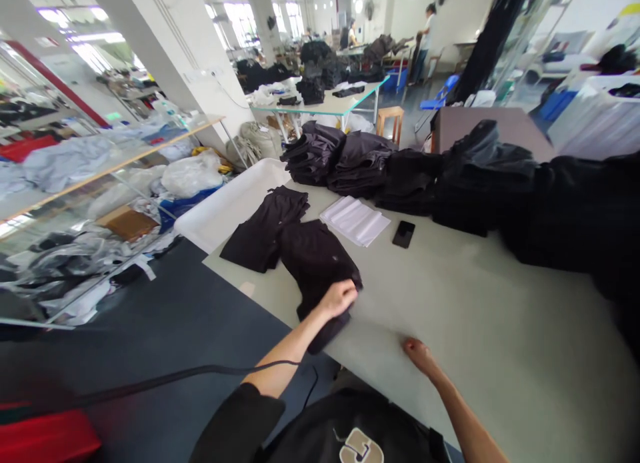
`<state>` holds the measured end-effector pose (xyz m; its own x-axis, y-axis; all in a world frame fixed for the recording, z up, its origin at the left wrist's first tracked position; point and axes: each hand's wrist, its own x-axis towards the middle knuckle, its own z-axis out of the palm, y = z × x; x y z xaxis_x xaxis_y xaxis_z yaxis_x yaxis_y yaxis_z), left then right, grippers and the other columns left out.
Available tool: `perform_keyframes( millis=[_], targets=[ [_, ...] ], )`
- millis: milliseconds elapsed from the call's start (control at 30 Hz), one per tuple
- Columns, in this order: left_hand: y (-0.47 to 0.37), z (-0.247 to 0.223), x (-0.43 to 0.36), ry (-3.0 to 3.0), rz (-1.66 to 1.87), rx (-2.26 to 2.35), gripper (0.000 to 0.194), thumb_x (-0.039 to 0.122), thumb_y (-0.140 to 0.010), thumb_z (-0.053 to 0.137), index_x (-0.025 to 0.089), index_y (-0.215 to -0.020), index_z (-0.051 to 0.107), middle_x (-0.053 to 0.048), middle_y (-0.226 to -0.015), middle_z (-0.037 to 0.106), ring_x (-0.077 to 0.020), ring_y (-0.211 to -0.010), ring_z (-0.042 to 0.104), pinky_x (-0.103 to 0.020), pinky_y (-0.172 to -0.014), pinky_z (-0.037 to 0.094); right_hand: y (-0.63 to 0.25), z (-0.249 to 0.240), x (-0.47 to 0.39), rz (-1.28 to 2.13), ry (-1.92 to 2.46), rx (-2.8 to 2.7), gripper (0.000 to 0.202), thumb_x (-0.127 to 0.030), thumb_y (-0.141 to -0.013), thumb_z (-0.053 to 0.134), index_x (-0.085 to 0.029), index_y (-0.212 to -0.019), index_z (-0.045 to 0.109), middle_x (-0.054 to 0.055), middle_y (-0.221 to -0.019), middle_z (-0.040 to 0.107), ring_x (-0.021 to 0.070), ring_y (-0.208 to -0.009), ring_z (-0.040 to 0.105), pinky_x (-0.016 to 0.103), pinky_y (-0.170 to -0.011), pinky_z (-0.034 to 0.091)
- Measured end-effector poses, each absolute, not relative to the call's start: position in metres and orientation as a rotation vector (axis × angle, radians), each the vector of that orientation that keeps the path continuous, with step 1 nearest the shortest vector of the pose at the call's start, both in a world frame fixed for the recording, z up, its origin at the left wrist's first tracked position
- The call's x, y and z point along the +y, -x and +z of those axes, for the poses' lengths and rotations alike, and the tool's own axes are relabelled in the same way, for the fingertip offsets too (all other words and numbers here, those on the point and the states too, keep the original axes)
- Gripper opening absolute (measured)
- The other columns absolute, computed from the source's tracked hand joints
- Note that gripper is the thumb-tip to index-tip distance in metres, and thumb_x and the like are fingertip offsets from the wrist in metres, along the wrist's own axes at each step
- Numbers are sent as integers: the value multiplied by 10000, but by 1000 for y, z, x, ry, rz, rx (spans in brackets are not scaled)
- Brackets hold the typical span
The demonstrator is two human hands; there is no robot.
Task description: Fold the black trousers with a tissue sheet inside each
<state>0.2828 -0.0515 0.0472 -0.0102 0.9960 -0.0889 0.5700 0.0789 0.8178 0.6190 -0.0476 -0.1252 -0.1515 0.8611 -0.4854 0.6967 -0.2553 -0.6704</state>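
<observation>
My left hand [341, 297] is closed on the lower right edge of a pair of black shorts [317, 253], which lies at the near edge of the table with part of it hanging over. A small pale mark shows on the cloth. Over the bare tabletop to the right, my right hand [417, 353] is curled shut, with nothing visible in it; it is slightly blurred. Another black garment [265, 229] lies flat just beyond the shorts, to the left. Behind them rests a stack of white sheets or bags [355, 221].
A phone [403, 234] lies on the grey-green table [450, 296]. Folded dark garment piles [360, 163] line its far side. A white bin [230, 206] adjoins the far left corner. A black cable [200, 371] crosses my left forearm. People stand far off.
</observation>
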Motion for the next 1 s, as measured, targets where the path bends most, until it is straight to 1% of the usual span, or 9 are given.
perform_keyframes(
  millis=[67,167,233,400,500,600,767,867,1000],
  targets=[
    [-337,18,-95,-1872,388,1449,152,291,-861,576,205,-778,670,-10,-719,679,-149,-658,580,-251,-644,393,-634,-124,-46,1551,1878,-1542,148,-306,-793,564,-202,-714,633,19,-633,638,156,-587,618,269,-601,498],
    [-360,-16,-150,-2019,-79,1280,122,247,-829,613,260,-840,734,-9,-818,762,-176,-730,674,-257,-675,442,-664,-117,-45,1732,1738,-881,287,-422,-792,571,-186,-942,639,71,-788,722,175,-625,678,302,-605,564],
    [-340,-21,-165,-2023,-234,1328,171,223,-837,604,281,-884,758,-17,-914,787,-197,-827,714,-269,-717,474,-683,-109,-45,1665,1717,-686,366,-452,-775,563,-175,-1007,620,89,-817,732,192,-654,700,322,-622,587],
    [-257,2,-129,-1979,-403,1768,261,189,-926,534,267,-895,781,-83,-990,758,-239,-952,703,-329,-812,498,-706,-97,-34,1365,1957,-838,549,-501,-818,447,-118,-1159,643,69,-759,692,213,-657,667,316,-568,553],
    [-235,14,-88,-2069,-279,2085,269,221,-969,518,242,-926,783,-120,-987,720,-282,-1011,663,-392,-879,479,-698,-94,-23,1319,1977,-1015,541,-488,-847,455,-132,-1193,670,86,-856,723,230,-823,694,309,-681,553],
    [-248,20,-48,-2170,136,2309,272,257,-998,508,220,-1035,776,-138,-1021,690,-298,-1034,629,-427,-927,454,-676,-92,-21,1369,1948,-1168,387,-444,-811,602,-194,-1078,726,59,-856,733,230,-907,699,312,-827,525],
    [-310,41,4,-2245,732,2130,290,283,-1022,485,220,-1077,763,-115,-1022,647,-258,-1012,614,-399,-979,440,-635,-86,-45,1492,2022,-1385,176,-377,-792,715,-234,-894,718,48,-895,741,245,-1038,692,335,-934,477],
    [-313,64,21,-2232,742,2068,304,269,-1021,468,237,-1119,754,-109,-1055,641,-254,-1076,603,-391,-1049,406,-625,-82,-55,1560,2075,-1292,187,-364,-850,666,-213,-741,645,53,-783,690,221,-945,690,284,-803,489],
    [-288,81,33,-1827,524,2518,262,179,-928,516,203,-1055,744,-152,-1089,624,-326,-1140,563,-466,-1029,403,-617,-78,-54,1656,2019,-1034,331,-431,-909,598,-219,-670,512,-20,-557,505,125,-542,526,224,-508,393]
  ],
)
